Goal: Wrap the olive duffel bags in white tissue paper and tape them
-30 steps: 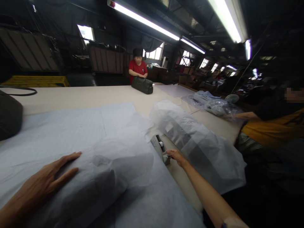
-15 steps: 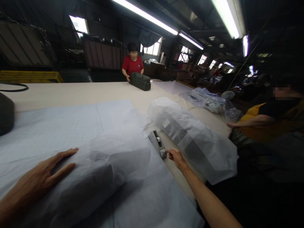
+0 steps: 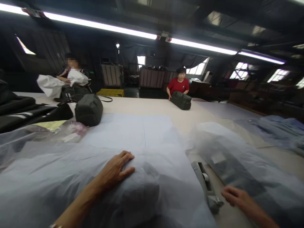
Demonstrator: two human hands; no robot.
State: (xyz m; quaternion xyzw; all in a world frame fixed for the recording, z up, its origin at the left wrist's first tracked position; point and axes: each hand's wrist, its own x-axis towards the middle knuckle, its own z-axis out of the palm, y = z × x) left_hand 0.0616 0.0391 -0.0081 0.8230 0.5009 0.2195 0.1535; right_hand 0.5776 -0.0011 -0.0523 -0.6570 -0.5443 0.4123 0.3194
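A: Lgst first?
B: Worktable [image 3: 135,106], cream top, qty 1. On it, wrapping sheet [image 3: 152,125], white, semi-transl., spread front ctr.
A: Next?
B: Wrapped bundle [image 3: 142,190], dk contents showing thru, on tbl at front, ctr. Wrapped parcel [image 3: 239,171], dk contents too, R side, slanted.
A: Bags etc.?
B: Blk striped goods [image 3: 14,117], far L. Dk duffel bag [image 3: 89,110], by sheet's L edge, strap loose. Dk barrel bag [image 3: 180,100], far side, in hands of person in red shirt [image 3: 178,85].
A: Smalls?
B: Tape dispenser [image 3: 201,179], grey, btwn bundle & parcel.
A: Hands?
B: L hand [image 3: 117,169] palm down on bundle, fingers spread. R hand [image 3: 237,196] just beside dispenser's near end, fingers curled narrow; can't tell if tape's btwn them.
A: Markings?
B: White label [image 3: 218,157] on parcel, blurred, illegible. Shirt badge [image 3: 183,87], too sm. to read.
A: Chgs vs. earlier?
B: View swung L: striped goods now in, duffel now whole, person in yellow at R out. Hands same stns.
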